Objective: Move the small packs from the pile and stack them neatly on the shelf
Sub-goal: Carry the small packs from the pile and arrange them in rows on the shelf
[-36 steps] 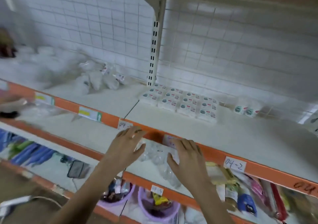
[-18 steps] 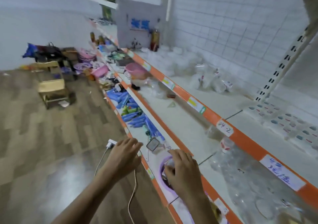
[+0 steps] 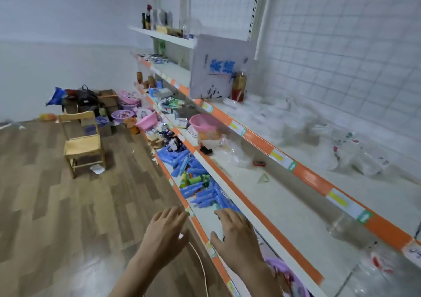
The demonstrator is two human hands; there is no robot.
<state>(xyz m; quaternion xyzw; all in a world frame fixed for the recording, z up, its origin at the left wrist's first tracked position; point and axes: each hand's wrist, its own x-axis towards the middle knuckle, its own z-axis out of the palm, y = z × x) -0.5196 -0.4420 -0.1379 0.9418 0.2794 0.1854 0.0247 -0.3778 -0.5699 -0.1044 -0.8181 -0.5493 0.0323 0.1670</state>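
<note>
A loose pile of small white packs in clear wrap (image 3: 355,155) lies on the top white shelf (image 3: 387,196) at the right, near the tiled wall. My left hand (image 3: 165,233) hovers low in front of the shelving with fingers relaxed and holds nothing. My right hand (image 3: 237,235) is beside it, over the lower shelf's edge, fingers spread and empty. Both hands are well below and to the left of the pile. The neat rows of stacked packs are out of view.
Orange-edged shelves run away to the left. Blue tubes (image 3: 196,182) fill a lower shelf, a pink basin (image 3: 205,122) sits on the middle one. A wooden chair (image 3: 80,141) and boxes stand on the wood floor. A white cable (image 3: 200,264) hangs below my hands.
My view has swung left, away from the stacked packs, along the shelving and floor. Both hands have dropped from the shelf edge and stay empty.
</note>
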